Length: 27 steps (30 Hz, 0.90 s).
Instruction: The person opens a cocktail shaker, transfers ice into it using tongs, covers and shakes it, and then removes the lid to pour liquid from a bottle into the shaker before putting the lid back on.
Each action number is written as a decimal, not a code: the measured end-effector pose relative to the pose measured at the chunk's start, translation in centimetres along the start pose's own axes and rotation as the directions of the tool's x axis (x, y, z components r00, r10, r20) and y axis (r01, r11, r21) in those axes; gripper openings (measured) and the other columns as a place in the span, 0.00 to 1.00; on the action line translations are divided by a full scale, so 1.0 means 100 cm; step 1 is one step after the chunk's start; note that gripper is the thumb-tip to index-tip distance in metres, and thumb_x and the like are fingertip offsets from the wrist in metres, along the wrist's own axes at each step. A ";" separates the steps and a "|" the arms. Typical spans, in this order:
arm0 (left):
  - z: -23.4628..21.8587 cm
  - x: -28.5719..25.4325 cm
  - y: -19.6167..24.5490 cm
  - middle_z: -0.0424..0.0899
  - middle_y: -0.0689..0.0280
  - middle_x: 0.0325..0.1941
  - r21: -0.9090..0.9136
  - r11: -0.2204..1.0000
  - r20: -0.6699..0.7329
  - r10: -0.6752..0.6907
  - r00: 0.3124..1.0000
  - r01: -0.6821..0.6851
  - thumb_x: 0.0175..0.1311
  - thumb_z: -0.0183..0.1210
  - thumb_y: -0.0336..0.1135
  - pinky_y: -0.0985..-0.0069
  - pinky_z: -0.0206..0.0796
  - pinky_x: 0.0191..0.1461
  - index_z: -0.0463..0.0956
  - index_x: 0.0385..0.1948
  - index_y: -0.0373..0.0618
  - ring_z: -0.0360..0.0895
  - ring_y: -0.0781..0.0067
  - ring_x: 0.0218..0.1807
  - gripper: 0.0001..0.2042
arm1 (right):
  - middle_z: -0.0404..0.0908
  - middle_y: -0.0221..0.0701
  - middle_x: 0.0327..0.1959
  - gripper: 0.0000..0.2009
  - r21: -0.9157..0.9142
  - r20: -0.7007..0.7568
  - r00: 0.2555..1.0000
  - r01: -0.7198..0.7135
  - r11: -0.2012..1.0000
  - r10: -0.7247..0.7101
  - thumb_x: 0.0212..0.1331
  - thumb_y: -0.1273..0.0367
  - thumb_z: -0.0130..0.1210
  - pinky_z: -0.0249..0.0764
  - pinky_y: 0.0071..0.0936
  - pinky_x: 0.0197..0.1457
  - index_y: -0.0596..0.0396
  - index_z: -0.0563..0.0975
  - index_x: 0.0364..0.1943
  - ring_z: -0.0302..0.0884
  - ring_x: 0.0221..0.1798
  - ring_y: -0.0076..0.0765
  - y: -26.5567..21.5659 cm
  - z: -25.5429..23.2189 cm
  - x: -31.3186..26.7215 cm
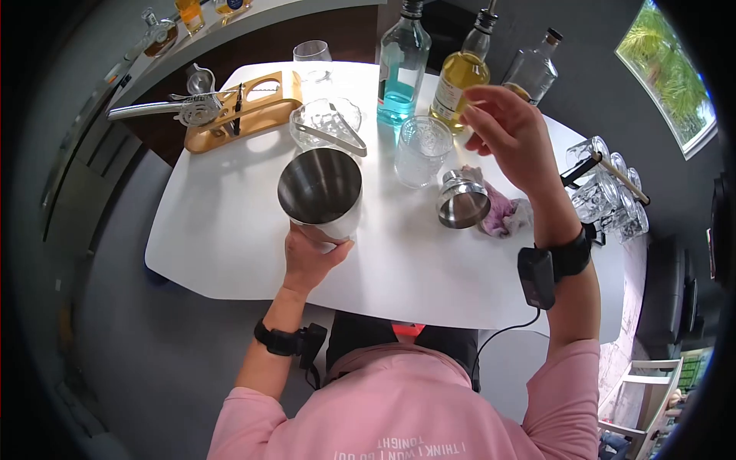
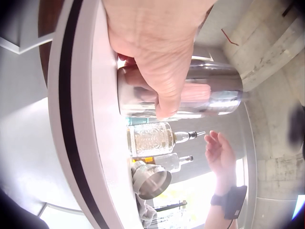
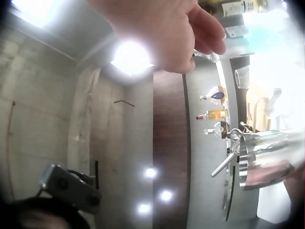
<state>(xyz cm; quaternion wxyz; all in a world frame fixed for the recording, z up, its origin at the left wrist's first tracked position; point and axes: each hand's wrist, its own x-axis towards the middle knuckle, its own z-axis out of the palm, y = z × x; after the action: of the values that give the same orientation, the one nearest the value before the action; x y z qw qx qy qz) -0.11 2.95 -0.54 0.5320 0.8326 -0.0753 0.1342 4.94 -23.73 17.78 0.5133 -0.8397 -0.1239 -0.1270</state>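
My left hand (image 1: 310,261) grips the lower part of a large metal shaker tin (image 1: 330,222), which stands on the white table with its wide mouth tipped up toward the head camera. The inside of the tin shows bare metal. In the left wrist view the thumb wraps across the shiny tin (image 2: 214,90). My right hand (image 1: 512,138) is raised over the right side of the table, fingers loosely bent and nothing in them. It overlaps a yellow bottle (image 1: 464,73) with a pour spout. Below it are a textured glass (image 1: 423,153) and a small metal shaker top (image 1: 464,201).
A glass ice bowl (image 1: 349,115) with metal tongs (image 1: 333,139) stands behind the tin. A wooden rack (image 1: 287,96) holds bar tools at left. Along the back are a blue bottle (image 1: 399,84) and a clear bottle (image 1: 533,69). A crumpled cloth (image 1: 502,215) lies at right beside hanging glasses (image 1: 602,192).
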 end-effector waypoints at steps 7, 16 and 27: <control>-0.004 -0.002 0.011 0.81 0.60 0.36 0.047 0.999 0.063 0.012 0.998 -0.015 0.37 0.71 0.33 0.75 0.71 0.43 0.69 0.42 0.36 0.79 0.68 0.38 0.27 | 0.80 0.33 0.31 0.13 0.132 -0.117 0.947 -0.285 0.950 0.300 0.58 0.71 0.53 0.74 0.16 0.34 0.66 0.74 0.44 0.77 0.30 0.20 0.063 -0.034 -0.092; 0.017 0.000 0.024 0.79 0.57 0.42 -0.096 0.990 0.061 -0.101 0.993 0.106 0.40 0.70 0.34 0.70 0.67 0.50 0.63 0.48 0.35 0.76 0.64 0.45 0.32 | 0.77 0.37 0.44 0.14 -0.347 -0.204 0.977 -0.006 0.938 -0.069 0.50 0.71 0.57 0.72 0.31 0.48 0.55 0.77 0.43 0.74 0.46 0.38 0.089 -0.014 -0.112; 0.024 -0.004 0.015 0.78 0.55 0.42 0.009 0.987 0.041 -0.159 0.986 0.158 0.40 0.70 0.35 0.68 0.68 0.49 0.59 0.51 0.35 0.77 0.59 0.45 0.35 | 0.69 0.41 0.53 0.19 -0.521 -0.040 0.949 0.248 0.817 -0.313 0.49 0.66 0.59 0.63 0.42 0.57 0.51 0.75 0.48 0.64 0.55 0.52 0.099 0.023 -0.086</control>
<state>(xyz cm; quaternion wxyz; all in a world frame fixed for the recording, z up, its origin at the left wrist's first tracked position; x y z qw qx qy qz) -0.58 0.15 -0.37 0.5369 0.8402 -0.0196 0.0742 0.45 -26.69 5.66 0.2552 -0.9081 -0.1763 -0.2814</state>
